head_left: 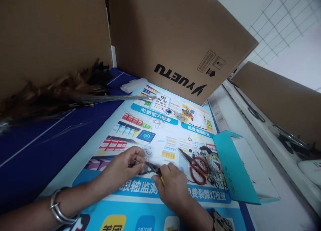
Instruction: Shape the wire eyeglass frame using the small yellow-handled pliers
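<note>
Apparently the left hand (127,164) pinches thin wire (137,161) by the tip of pliers (155,169), which the right hand (173,184) grips, pointing towards ten o'clock; a slip could nick the left hand. Scissors (195,160) at the right hand's two o'clock could snag it.

Brown cardboard (165,33) stands before a pale wall (298,59).

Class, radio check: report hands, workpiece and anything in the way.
Left hand pinching what looks like thin wire. Right hand gripping yellow-handled pliers, tips near the wire. Red-handled scissors beside the right hand, not blocking.
</note>
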`<action>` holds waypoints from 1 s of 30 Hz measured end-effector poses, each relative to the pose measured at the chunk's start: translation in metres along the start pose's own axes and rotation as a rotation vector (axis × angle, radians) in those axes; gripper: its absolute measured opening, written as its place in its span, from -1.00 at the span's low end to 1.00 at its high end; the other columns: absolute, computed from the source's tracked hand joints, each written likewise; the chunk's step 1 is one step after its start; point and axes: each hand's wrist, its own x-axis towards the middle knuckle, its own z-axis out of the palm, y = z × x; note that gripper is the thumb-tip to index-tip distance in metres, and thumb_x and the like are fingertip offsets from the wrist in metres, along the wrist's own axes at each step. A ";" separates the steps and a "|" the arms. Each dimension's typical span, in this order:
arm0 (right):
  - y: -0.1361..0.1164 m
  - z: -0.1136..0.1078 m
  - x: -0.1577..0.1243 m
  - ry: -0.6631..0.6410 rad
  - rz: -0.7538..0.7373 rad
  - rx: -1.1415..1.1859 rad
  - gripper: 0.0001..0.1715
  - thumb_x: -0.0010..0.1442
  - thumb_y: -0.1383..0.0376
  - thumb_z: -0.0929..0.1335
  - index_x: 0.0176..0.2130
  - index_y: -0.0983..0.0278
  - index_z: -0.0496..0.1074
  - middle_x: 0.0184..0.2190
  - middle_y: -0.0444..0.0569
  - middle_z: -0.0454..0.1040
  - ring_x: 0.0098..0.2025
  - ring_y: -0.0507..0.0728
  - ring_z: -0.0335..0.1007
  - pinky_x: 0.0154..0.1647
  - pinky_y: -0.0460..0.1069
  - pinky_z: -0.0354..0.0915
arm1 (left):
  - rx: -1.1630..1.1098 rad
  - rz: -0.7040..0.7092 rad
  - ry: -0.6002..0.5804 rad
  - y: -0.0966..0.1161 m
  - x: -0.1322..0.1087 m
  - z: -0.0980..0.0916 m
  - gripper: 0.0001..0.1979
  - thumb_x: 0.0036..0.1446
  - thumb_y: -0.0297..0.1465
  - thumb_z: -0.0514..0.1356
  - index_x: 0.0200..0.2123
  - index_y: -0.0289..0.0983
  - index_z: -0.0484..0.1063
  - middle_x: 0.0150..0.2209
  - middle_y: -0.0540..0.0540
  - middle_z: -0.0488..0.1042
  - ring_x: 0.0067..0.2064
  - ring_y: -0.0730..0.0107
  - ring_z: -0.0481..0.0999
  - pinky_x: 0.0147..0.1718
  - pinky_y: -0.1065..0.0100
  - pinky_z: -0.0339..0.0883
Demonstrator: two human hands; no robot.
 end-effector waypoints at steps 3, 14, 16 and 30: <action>0.000 -0.001 0.000 -0.004 0.003 0.019 -0.75 0.30 0.10 0.30 -0.24 0.23 0.36 -0.27 -0.02 0.46 -0.27 0.16 0.39 -0.41 -0.06 0.08 | -0.010 0.001 -0.021 0.002 0.000 0.000 -0.79 0.00 -0.39 0.26 -0.34 -0.20 0.25 -0.50 0.10 0.41 -0.45 0.38 0.45 -0.44 0.38 0.29; -0.001 -0.004 -0.001 0.018 -0.030 0.036 -0.75 0.33 0.09 0.27 -0.23 0.23 0.34 -0.28 -0.03 0.44 -0.29 0.13 0.37 -0.43 -0.06 0.07 | 0.110 0.100 0.051 -0.005 0.001 -0.002 -0.86 0.05 -0.43 0.21 -0.36 -0.20 0.25 -0.46 0.10 0.28 -0.45 0.45 0.34 -0.46 0.42 0.20; -0.002 -0.004 -0.001 0.024 -0.034 0.042 -0.75 0.32 0.10 0.28 -0.23 0.23 0.33 -0.26 -0.02 0.44 -0.28 0.14 0.36 -0.41 -0.06 0.09 | 0.109 0.092 0.048 -0.004 0.001 -0.002 -0.86 0.05 -0.43 0.20 -0.36 -0.20 0.24 -0.46 0.10 0.29 -0.45 0.45 0.34 -0.46 0.42 0.21; -0.009 -0.015 -0.003 0.015 -0.038 -0.094 -0.68 0.27 0.02 0.32 -0.24 0.22 0.35 -0.25 0.05 0.41 -0.21 0.25 0.32 -0.31 0.05 0.23 | 0.066 0.063 0.075 0.002 0.001 0.003 -0.85 -0.01 -0.44 0.18 -0.39 -0.19 0.21 -0.51 0.11 0.35 -0.47 0.43 0.39 -0.46 0.40 0.25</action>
